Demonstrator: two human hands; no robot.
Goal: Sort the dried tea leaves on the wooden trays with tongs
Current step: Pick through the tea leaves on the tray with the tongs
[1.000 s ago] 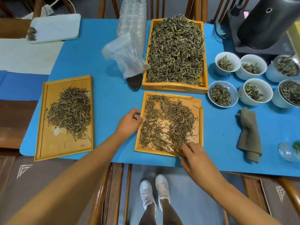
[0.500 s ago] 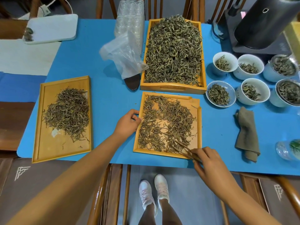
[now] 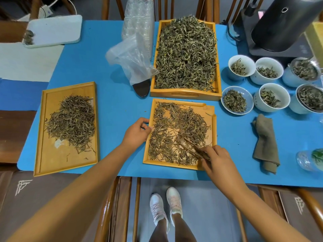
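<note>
Fingers (image 3: 212, 151) of the right hand (image 3: 219, 162) are pinched around the upper end of wooden tongs (image 3: 193, 148), which are gripped firmly and slanted up and to the left. The tong tips are seen among the dried tea leaves (image 3: 176, 133) near the middle of the small wooden tray (image 3: 213, 130), apparently closed on a little clump, though this is blurred. The leaves are spread thinly over most of that tray, with bare wood shown at its top right and lower right corners. The left hand (image 3: 138, 132) is laid against the tray's left edge, its fingers curled loosely at the rim; nothing is seen grasped in it.

Just beyond this tray, a deeper wooden tray (image 3: 185, 94) with a handle slot is piled high with coarser, greener leaves. Well to the left, a flat long wooden tray (image 3: 43, 137) is set on the blue mat (image 3: 111, 84), and a heap of slender dark leaves (image 3: 71, 119) is gathered in its upper half. A crumpled clear plastic bag (image 3: 131, 58) is propped over a dark scoop-like object between the trays, with a stack of clear plastic containers (image 3: 139, 18) behind it.

To the right, six white cups (image 3: 271, 96) holding small portions of leaves are arranged in two rows. A folded olive-brown cloth (image 3: 264, 144) is laid near them, and a glass vessel (image 3: 309, 160) is partly cut off at the frame's edge. A large dark appliance (image 3: 279, 27) is placed at the far right corner.
</note>
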